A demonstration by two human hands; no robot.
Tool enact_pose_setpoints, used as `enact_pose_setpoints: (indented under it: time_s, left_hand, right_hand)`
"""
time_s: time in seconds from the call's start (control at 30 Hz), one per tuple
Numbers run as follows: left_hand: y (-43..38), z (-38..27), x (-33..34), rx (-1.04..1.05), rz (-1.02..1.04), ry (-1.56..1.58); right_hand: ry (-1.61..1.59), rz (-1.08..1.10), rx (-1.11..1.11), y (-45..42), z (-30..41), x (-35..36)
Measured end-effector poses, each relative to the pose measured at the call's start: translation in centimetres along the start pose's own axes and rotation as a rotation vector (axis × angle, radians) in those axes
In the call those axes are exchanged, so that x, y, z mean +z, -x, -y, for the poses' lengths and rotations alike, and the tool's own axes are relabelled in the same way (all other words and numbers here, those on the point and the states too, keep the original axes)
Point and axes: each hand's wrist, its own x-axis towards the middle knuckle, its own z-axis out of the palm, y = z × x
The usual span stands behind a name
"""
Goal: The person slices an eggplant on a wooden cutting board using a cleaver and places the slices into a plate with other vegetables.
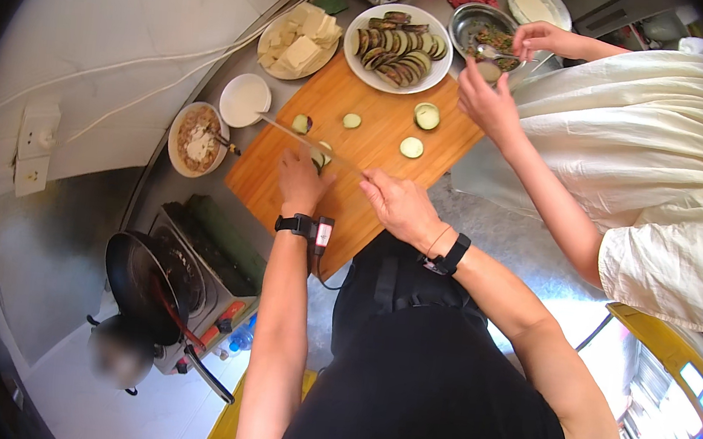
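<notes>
My right hand (401, 205) grips the handle of a kitchen knife (311, 142), whose thin blade reaches left across a wooden cutting board (372, 144). Close under the blade, my left hand (302, 179) holds a piece of eggplant (322, 154) against the board between thumb and fingers; the fingertips are partly hidden. An eggplant end piece (301, 123) lies beyond the blade. Further right on the board are a small pale slice (351, 120), a round slice (411, 147) and some stacked slices (426, 116).
A plate of sliced eggplant (360, 22) overlaps the board's far edge. Along the wall stand a plate of tofu (266, 64), a white bowl (245, 100) and a bowl of filling (190, 138). At right, a co-worker's hands (492, 102) hold eggplant and a spoon by a metal bowl (465, 22). A wok (137, 274) sits lower left.
</notes>
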Motion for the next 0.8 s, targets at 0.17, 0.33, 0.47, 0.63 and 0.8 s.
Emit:
enact_pose_setpoints:
  time_s: [0.17,0.33,0.47,0.63,0.8]
  left_hand:
    - [-2.3,1.5,3.2,0.097,-0.027,0.07]
    - [-3.4,0.1,3.4,0.254,-0.032,0.148]
    - [-1.3,-5.5,4.2,0.318,-0.283,0.153]
    - [-3.5,-12.7,4.1,0.017,-0.077,0.141]
    - [-5.1,-15.8,5.1,0.025,-0.136,0.264]
  right_hand:
    - [-0.028,-0.008,-0.021,0.0,0.2,-0.9]
    - [-0.017,-0.009,-0.018,-0.3,0.4,-2.2]
    - [0.024,-0.014,-0.056,-0.7,1.1,-3.4]
    - [0.086,0.077,-0.046,-0.7,3.1,-6.1]
    - [0.119,0.018,-0.128,-0.6,3.7,-7.1]
